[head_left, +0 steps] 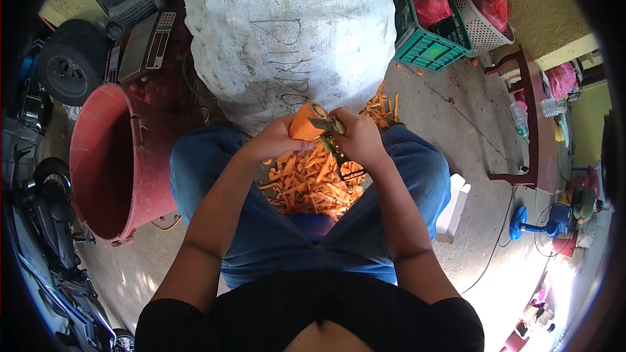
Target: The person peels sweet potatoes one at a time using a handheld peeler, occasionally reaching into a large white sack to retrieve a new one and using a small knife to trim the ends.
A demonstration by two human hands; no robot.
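Between my knees, my left hand [272,139] is wrapped round a thick orange carrot [302,126], its cut end tilted up and away from me. My right hand [360,137] grips a small knife, and its short blade [319,124] lies against the top end of the carrot. Below the same hand hangs a dark green and black tool with an open rectangular frame [352,175]; its upper part is covered by the fingers. Under both hands is a heap of orange peelings [313,182].
A big white woven sack [293,39] stands in front. A red tub [101,156] is at left, near a scale [140,45] and tyres [68,65]. To the right are a green crate [433,52], a white basket [482,32], a white box [452,208] and a blue fan [518,221].
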